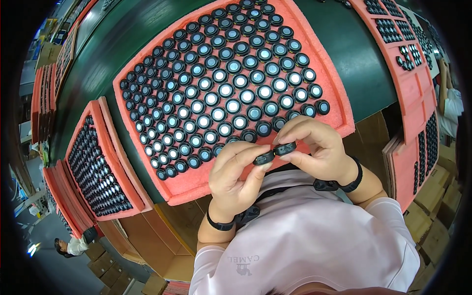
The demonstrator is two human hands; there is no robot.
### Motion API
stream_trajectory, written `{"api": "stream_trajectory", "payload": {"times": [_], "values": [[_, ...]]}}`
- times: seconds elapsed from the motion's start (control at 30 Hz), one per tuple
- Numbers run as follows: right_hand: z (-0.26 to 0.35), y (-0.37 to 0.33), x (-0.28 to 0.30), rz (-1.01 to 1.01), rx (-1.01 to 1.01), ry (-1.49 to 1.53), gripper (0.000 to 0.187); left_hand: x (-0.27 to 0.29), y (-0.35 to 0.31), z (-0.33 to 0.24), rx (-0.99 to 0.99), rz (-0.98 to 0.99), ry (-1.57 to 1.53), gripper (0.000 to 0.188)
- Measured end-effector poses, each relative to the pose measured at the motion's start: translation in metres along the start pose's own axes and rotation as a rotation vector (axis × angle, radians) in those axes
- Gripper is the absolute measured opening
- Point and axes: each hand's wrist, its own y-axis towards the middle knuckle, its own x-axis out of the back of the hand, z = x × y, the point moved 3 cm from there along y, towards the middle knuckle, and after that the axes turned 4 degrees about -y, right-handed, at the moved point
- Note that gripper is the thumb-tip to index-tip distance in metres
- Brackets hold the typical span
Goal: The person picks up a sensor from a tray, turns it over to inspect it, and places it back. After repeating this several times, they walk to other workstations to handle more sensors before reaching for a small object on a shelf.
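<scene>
My left hand (233,172) pinches a small black round puck (263,158) between thumb and fingers. In my right hand (317,147) a matching black puck (285,148) is held the same way. Both pucks are tilted so their rims show, each with a small oblong slot in its side. They sit side by side, close together, just over the near edge of a pink foam tray (339,110). Rows of similar black pucks (225,90) with shiny round silver-white centres fill that tray.
A second loaded pink tray (132,194) lies at the left, near stacked trays (44,98). More pink trays (413,88) line the right. Beneath them stands a green tabletop (361,59). Open cardboard boxes (152,236) are at the lower left; another person (73,246) is beyond.
</scene>
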Motion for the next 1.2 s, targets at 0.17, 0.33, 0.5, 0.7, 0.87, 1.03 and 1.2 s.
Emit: {"api": "stream_trajectory", "payload": {"times": [0.17,0.33,0.5,0.7,0.87,1.03,1.2], "values": [[-0.002,0.0,0.001,0.005,-0.047,0.036,0.025,-0.001,-0.003,0.006,0.102,-0.015,-0.059,0.026],[-0.003,-0.002,-0.001,-0.028,-0.127,0.164,0.029,-0.004,-0.005,0.009,0.184,-0.014,-0.257,0.031],[-0.004,-0.002,-0.004,-0.076,-0.166,0.362,0.032,-0.007,-0.004,0.011,0.245,-0.025,-0.423,0.038],[-0.005,-0.004,-0.001,-0.055,-0.175,0.34,0.034,-0.007,-0.003,0.009,0.274,-0.011,-0.432,0.04],[-0.004,-0.004,-0.001,-0.043,-0.182,0.295,0.035,-0.006,-0.003,0.007,0.261,-0.023,-0.427,0.037],[-0.002,-0.003,0.002,-0.036,-0.175,0.221,0.036,-0.005,-0.002,0.007,0.222,0.015,-0.365,0.031],[0.001,0.0,0.012,-0.064,-0.127,0.235,0.034,-0.007,0.0,0.006,0.203,0.011,-0.356,0.026]]}}
